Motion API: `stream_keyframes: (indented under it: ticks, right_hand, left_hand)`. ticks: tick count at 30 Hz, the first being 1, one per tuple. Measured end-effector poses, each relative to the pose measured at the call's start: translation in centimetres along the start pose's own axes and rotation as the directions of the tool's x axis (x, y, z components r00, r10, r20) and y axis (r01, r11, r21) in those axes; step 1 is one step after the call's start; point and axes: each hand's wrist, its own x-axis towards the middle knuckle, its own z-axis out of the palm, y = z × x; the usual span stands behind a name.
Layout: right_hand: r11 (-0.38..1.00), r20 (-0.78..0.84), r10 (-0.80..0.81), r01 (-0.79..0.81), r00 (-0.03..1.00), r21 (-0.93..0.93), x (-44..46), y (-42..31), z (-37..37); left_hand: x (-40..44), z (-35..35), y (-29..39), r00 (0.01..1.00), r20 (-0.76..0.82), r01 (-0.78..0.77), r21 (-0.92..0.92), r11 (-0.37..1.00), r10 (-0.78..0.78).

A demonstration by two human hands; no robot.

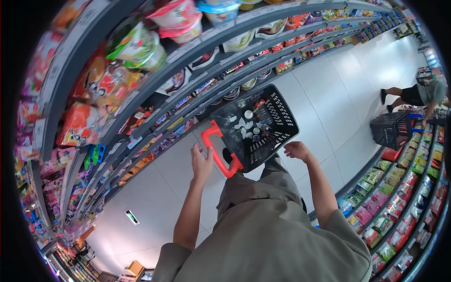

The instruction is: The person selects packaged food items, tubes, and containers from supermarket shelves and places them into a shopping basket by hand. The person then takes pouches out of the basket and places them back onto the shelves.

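A black shopping basket [282, 110] with slotted walls is in front of my legs, tilted in the view. Its red handle [217, 152] points back toward me. Inside lie a small round item with a pale lid [248, 114], some white scraps [243, 128] and a few dark round pieces too small to name. My left hand [201, 162] is just beside the handle, fingers loosely stretched and not wrapped round it. Near the basket's right corner is my right hand [298, 151], its fingers slightly bent and apart, holding nothing I can see.
Snack shelves [188, 61] curve along the left, with cup-shaped packs [176, 19] on top. Lower shelves of small bags [376, 202] run along the right. Ahead on the right, a person [430, 91] stands by another black basket [392, 129]. Pale floor tiles [329, 84] lie between.
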Motion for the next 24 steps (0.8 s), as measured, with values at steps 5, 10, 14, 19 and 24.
stream_keyframes:
  ticks: [5, 10, 14, 19, 24]
  right_hand:
    - [0.989, -0.028, 0.135, -0.133, 0.990, 0.059, 14.6, 6.9, -1.6]
    - [0.872, -0.185, -0.354, 0.252, 0.917, -0.419, 30.5, 12.0, -0.8]
    - [0.892, -0.260, -0.323, 0.201, 0.910, -0.406, 40.6, 9.7, -0.5]
    - [0.839, -0.299, -0.354, 0.160, 0.886, -0.520, 58.9, 15.4, 2.8]
    - [0.626, -0.098, -0.220, 0.064, 0.971, -0.777, 64.3, 9.0, 3.5]
  left_hand:
    - [1.7, 4.4, 0.2, 0.960, 0.024, 0.281, -0.073, 0.957, -0.280]
    - [1.4, 5.9, 1.4, 0.933, -0.127, 0.293, -0.275, 0.916, -0.336]
    - [1.4, 5.8, 0.6, 0.921, -0.150, 0.320, -0.230, 0.919, -0.359]
    - [1.2, 6.2, 0.9, 0.889, -0.180, 0.397, -0.156, 0.904, -0.421]
    - [-0.4, 4.4, -0.7, 0.885, -0.139, 0.424, -0.148, 0.893, -0.443]
